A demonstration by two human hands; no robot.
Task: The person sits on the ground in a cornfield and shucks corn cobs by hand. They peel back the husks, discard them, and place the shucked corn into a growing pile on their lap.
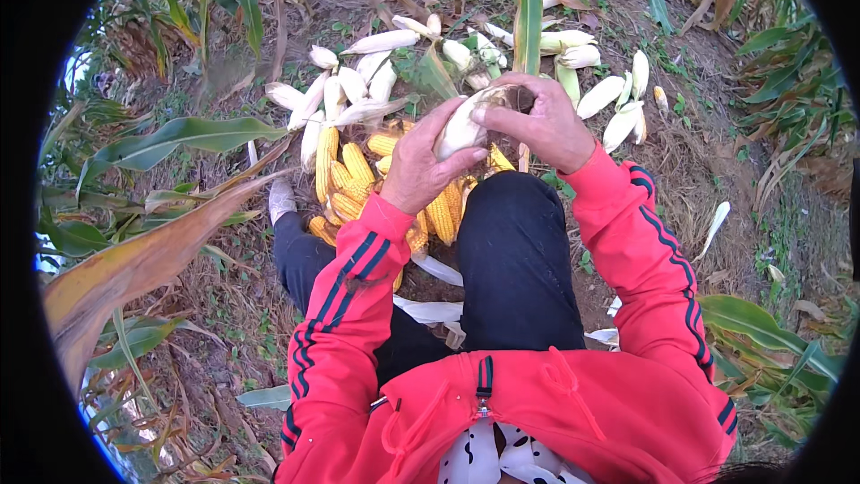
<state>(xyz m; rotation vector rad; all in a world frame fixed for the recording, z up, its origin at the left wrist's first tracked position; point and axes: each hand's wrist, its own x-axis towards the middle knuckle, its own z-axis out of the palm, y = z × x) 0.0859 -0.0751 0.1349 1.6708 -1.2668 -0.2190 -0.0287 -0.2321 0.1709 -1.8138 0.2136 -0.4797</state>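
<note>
Above my bent knee, an ear of corn in a pale husk (463, 129) is held between both hands. My left hand (424, 160) wraps around its lower end, the thumb lying across the front. At the upper end, the thumb and fingers of my right hand (543, 119) pinch the husk tip, where brown silk shows. Below the left hand lies a pile of husked yellow corn cobs (346, 178), partly hidden by that hand, the sleeve and my leg. Pale ears still in their husks (353, 84) lie in a loose arc beyond the pile.
More husked-over ears (601, 97) lie on the soil at the right. A long green corn leaf (527, 7) hangs down close beyond my hands. A dry brown leaf (154, 242) reaches in from the left. Loose husk pieces (430, 310) lie between my legs. Corn plants (793, 60) stand on both sides.
</note>
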